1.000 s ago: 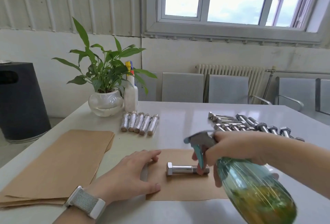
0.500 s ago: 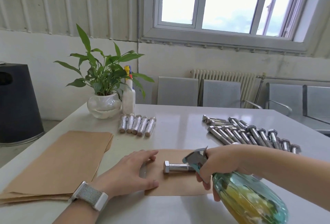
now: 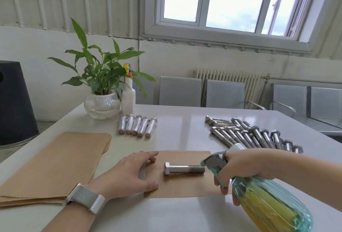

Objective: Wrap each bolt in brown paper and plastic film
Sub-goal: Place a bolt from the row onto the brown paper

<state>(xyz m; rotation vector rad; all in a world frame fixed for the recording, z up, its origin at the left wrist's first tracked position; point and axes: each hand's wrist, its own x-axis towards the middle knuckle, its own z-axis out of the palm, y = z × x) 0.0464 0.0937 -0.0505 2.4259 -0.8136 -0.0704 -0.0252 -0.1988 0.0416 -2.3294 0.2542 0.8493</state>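
Note:
A steel bolt (image 3: 184, 169) lies on a brown paper sheet (image 3: 185, 185) near the table's front, head to the left. My left hand (image 3: 129, 174) rests flat on the sheet's left edge, fingers straight. My right hand (image 3: 242, 167) grips a teal spray bottle (image 3: 266, 200) of yellow liquid, its nozzle almost touching the bolt's threaded end. Several bare bolts (image 3: 249, 135) lie in a row at the right. Several wrapped bolts (image 3: 137, 127) lie side by side behind the sheet.
A stack of brown paper (image 3: 55, 161) lies at the left. A potted plant (image 3: 101, 91) and a white squeeze bottle (image 3: 128, 93) stand at the back left. Grey chairs (image 3: 225, 93) line the far edge; a black bin (image 3: 14, 102) stands beyond the left edge.
My right hand has brought the spray bottle down and rightward, so its nozzle now points at the bolt's threaded end. My left hand and the bolt stay put.

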